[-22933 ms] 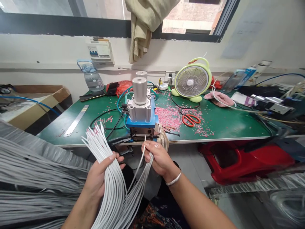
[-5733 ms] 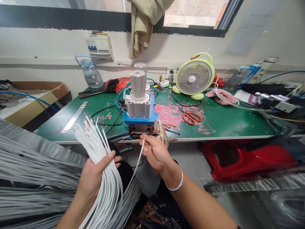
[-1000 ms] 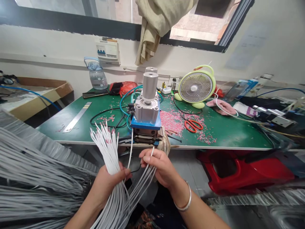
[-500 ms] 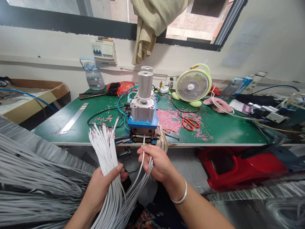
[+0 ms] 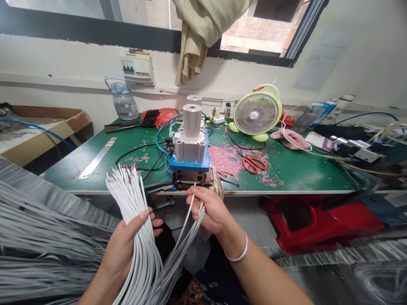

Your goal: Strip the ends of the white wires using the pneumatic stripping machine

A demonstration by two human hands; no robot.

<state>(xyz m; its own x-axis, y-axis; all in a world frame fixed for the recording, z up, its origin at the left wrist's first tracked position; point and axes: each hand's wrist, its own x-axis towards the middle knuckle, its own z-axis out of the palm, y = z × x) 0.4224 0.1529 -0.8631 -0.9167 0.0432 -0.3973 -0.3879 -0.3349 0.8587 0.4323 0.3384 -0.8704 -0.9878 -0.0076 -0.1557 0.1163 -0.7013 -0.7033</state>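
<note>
My left hand is closed around a thick bundle of white cables, whose reddish-tipped ends fan out above the fingers. In my right hand a single white cable is pinched between thumb and forefinger, its end pointing up at the front of the machine. Several more cables run through the curled lower fingers of that hand. The pneumatic machine, with a silver cylinder on a blue plate, stands at the table's front edge. Whether the cable tip is inside its jaws I cannot tell.
Pink and white scraps litter the green table right of the machine, near orange-handled scissors and a green fan. A steel ruler lies left. A red stool stands below; grey cables hang at left.
My left hand has moved left and down with the bundle, away from the machine. The right hand has risen slightly towards the machine front, and the machine's silver cylinder has dropped.
</note>
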